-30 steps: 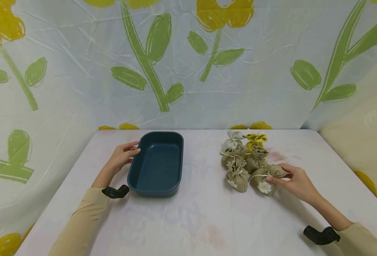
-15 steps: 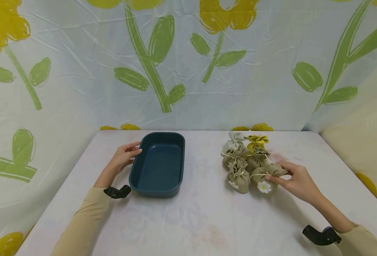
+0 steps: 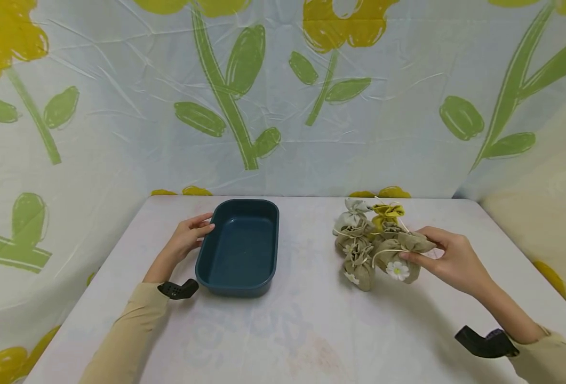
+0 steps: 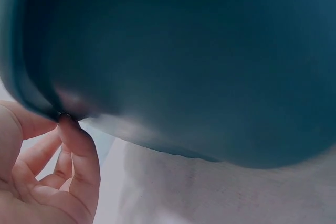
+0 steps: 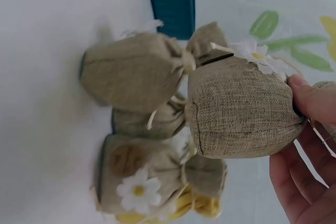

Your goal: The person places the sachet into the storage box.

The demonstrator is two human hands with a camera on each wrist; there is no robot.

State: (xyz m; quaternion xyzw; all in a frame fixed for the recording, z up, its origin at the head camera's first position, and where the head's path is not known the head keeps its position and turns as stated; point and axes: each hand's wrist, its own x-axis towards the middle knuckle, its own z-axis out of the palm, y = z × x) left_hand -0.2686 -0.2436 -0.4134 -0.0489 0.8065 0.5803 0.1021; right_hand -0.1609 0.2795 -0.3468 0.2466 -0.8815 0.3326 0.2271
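My right hand [image 3: 455, 262] pinches the neck of a beige drawstring pouch [image 3: 398, 266] with a white daisy on its front. In the right wrist view this stuffed linen pouch [image 5: 241, 111] hangs from the thumb and fingers, above the table. Beside it stand more tied pouches: a beige one [image 3: 359, 272] with a daisy, a pale grey one [image 3: 352, 216] and a yellow one [image 3: 387, 212] at the back. On the left, my left hand [image 3: 184, 241] holds the rim of a dark blue rectangular tub [image 3: 239, 256], thumb and fingertips meeting at its edge [image 4: 39, 100].
The white table [image 3: 302, 341] carries the tub on its left half and the pouches on its right. A hanging cloth [image 3: 398, 106] printed with flowers closes off the back and sides.
My right hand has raised the daisy pouch slightly off the table, and it now overlaps the beige pouch behind it. The left hand stays at the tub's rim.
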